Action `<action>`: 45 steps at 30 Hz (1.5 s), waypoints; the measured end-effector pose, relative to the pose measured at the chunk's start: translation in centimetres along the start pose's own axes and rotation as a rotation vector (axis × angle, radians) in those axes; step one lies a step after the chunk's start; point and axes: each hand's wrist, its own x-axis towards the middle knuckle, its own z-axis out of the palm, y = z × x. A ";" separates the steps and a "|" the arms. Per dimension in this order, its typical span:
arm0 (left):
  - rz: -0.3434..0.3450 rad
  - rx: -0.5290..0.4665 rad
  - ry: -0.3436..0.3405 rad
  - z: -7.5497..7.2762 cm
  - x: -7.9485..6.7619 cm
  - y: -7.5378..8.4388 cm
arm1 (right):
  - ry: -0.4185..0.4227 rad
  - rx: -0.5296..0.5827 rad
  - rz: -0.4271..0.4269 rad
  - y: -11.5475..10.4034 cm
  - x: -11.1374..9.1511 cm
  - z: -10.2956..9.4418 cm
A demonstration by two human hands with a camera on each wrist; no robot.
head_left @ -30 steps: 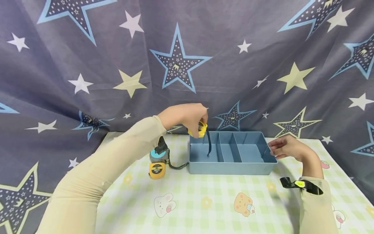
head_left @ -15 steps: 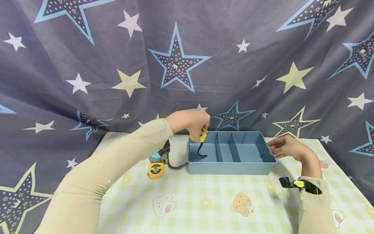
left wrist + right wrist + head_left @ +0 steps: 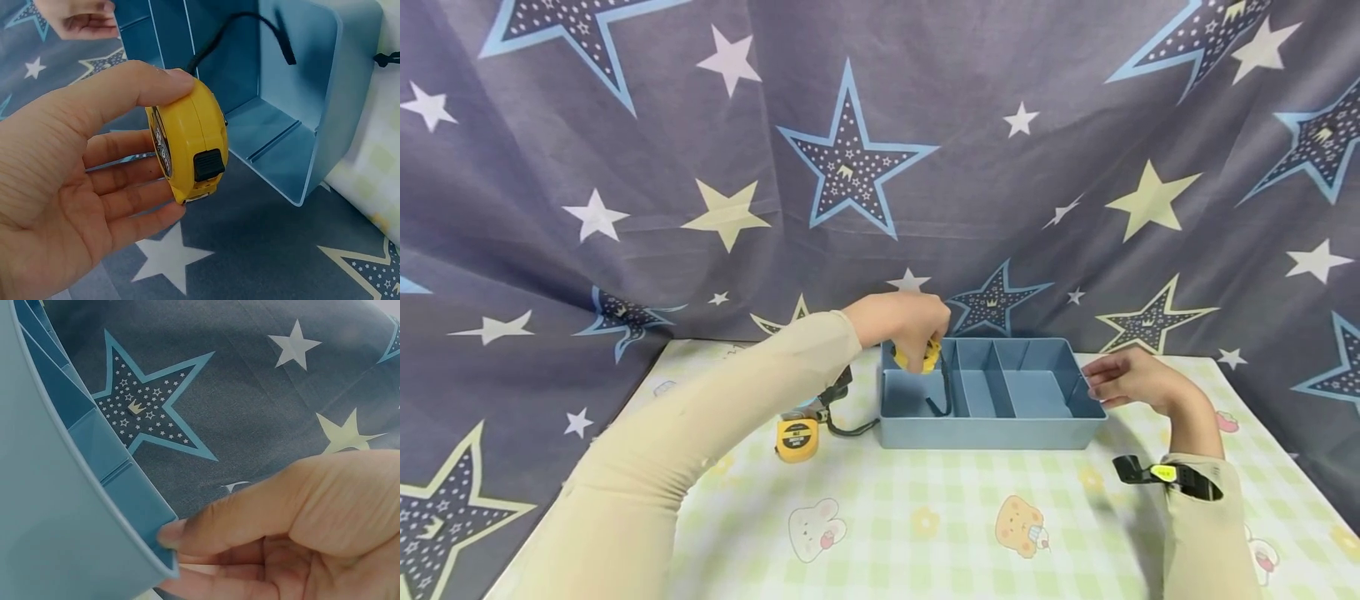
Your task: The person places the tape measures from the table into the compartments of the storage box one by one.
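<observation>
My left hand grips a yellow tape measure between thumb and fingers, with a black slide button and a black wrist strap. It is over the left compartment of a blue divided box, and the strap dangles down inside. In the left wrist view the tape measure overlaps the box's opening, its printed face turned toward the palm. At the box's right end my right hand pinches the side wall, thumb on the inner side and fingers outside.
Left of the box an orange-yellow tape measure lies on the checked tablecloth. Behind it, a second tape measure with a light blue face is mostly hidden by my left arm; a black strap runs to the box. A star-patterned curtain hangs behind.
My left hand has lowered the yellow tape measure and shifted slightly right, so that it now sits lower in the left compartment's opening. The right hand has stayed on the box wall.
</observation>
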 end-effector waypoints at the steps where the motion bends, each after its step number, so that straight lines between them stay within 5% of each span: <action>1: -0.001 0.000 0.001 0.0 0.1 0.0 | 0.001 0.002 0.000 0.0 0.0 0.0; 29: 0.045 -0.035 0.042 2.3 2.9 -0.2 | 0.000 0.013 0.001 0.1 -0.1 0.1; 45: -0.001 -0.047 0.031 3.2 4.2 -1.2 | 0.005 0.013 -0.004 0.1 -0.1 0.1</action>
